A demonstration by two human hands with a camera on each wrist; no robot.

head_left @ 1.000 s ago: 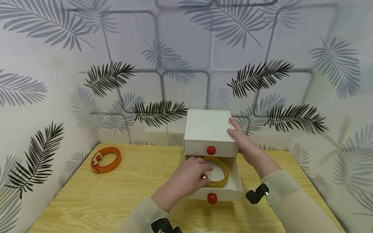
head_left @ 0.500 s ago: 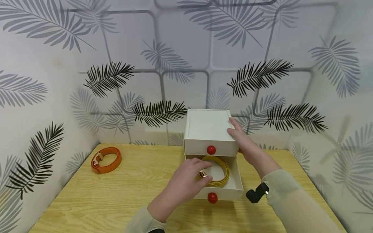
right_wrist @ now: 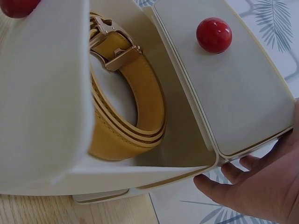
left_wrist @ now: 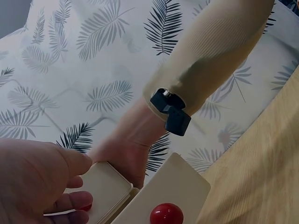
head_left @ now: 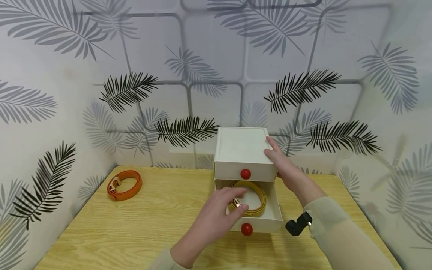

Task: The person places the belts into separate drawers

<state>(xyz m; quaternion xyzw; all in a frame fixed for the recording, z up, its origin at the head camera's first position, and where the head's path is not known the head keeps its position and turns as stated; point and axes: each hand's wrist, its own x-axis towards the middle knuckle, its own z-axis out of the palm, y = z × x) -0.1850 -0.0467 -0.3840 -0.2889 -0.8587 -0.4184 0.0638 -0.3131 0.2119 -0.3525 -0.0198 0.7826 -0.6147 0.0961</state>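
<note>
A coiled yellow belt (head_left: 261, 198) with a gold buckle (right_wrist: 117, 49) lies in the pulled-out lower drawer (head_left: 275, 208) of a small white two-drawer box (head_left: 241, 144). My left hand (head_left: 216, 213) hovers over the drawer's left side, thumb and forefinger spread apart on either side of the buckle and holding nothing. In the left wrist view its fingers (left_wrist: 70, 200) are loosely bent. My right hand (head_left: 283, 165) rests against the box's right side, two fingertips on the top edge. In the right wrist view, more fingertips (right_wrist: 212, 186) touch the side wall.
A coiled orange belt (head_left: 133, 192) lies on the wooden table (head_left: 152, 225) at the far left. Red round knobs mark the upper drawer (head_left: 229, 171) and lower drawer. Behind the table stands a leaf-patterned wall (head_left: 216, 105).
My left thumb and fingers have spread and drawn back slightly from the buckle, which shows more. The belt stays in the drawer. My right hand has stayed put.
</note>
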